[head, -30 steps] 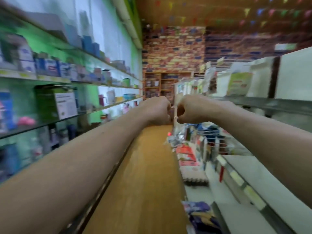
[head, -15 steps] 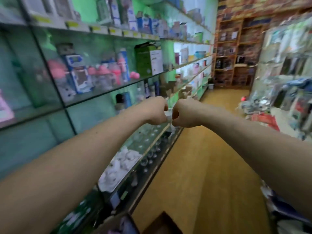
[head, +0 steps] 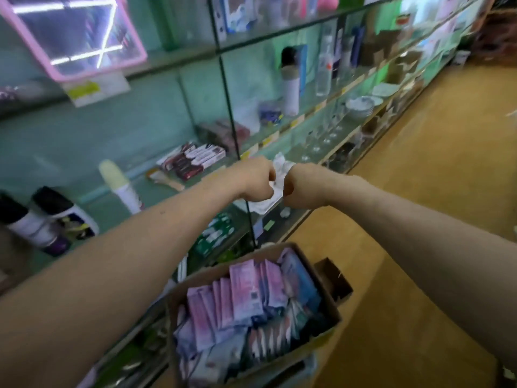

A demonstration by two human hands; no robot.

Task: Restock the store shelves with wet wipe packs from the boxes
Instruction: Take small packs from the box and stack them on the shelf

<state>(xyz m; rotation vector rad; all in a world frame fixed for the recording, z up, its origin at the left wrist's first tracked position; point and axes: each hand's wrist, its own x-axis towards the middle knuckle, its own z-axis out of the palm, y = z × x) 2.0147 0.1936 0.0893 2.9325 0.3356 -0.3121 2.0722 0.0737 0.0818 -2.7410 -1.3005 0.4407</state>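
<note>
An open cardboard box (head: 333,320) stands on the floor at the bottom centre, filled with several pink, purple and blue wet wipe packs (head: 246,298). Both my arms reach out above it. My left hand (head: 256,179) and my right hand (head: 303,189) are fisted side by side, and between them they grip a crumpled white piece (head: 281,169) of paper or plastic wrap. What it is exactly I cannot tell. My fists hover in front of the glass shelves (head: 330,99) on the left.
The glass shelves hold spray cans (head: 50,219), a white bottle (head: 291,88), flat dark boxes (head: 193,159), clear bottles and glassware (head: 316,141). A pink-framed mirror (head: 75,35) leans at top left. The orange floor aisle (head: 433,177) runs along the right.
The view has swung left and down from the aisle to the glass shelves and the box of packs. My fists stay together, the white piece now showing between them.
</note>
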